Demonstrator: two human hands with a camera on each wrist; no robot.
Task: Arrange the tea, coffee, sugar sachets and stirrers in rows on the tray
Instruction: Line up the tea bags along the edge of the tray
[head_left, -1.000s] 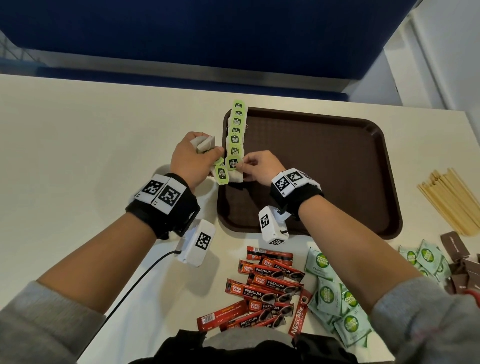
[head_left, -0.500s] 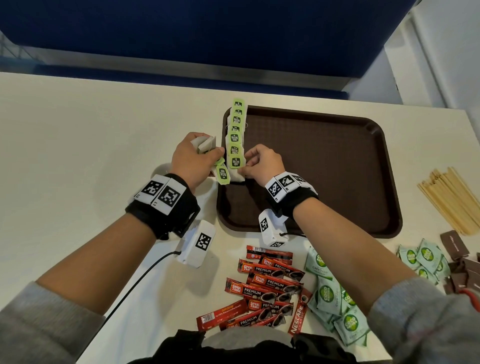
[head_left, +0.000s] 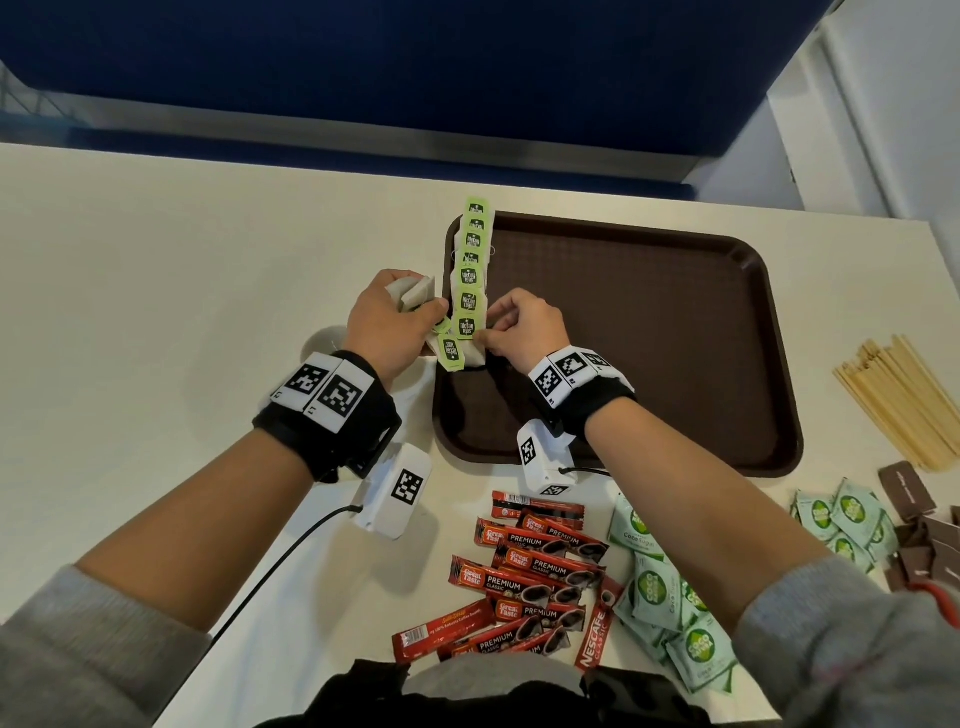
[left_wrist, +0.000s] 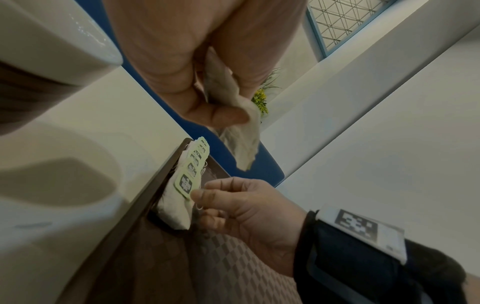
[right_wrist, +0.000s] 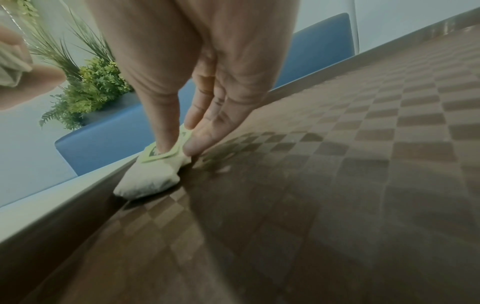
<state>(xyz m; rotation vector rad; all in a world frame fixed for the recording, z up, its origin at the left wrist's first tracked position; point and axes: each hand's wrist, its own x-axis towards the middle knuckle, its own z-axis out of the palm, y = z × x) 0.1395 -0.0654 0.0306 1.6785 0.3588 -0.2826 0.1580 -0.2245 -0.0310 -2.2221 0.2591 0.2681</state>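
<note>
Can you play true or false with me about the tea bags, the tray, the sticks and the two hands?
1. The tea bags lie in a row along the left edge of the brown tray. True.
2. The wooden stirrers are already on the tray. False: they lie on the table to the right of it.
3. The left hand holds more tea bags. True.
4. The red coffee sachets are lined up on the tray. False: they lie in a loose pile on the table, near the person.
5. The right hand is touching the nearest tea bag of the row. True.
</note>
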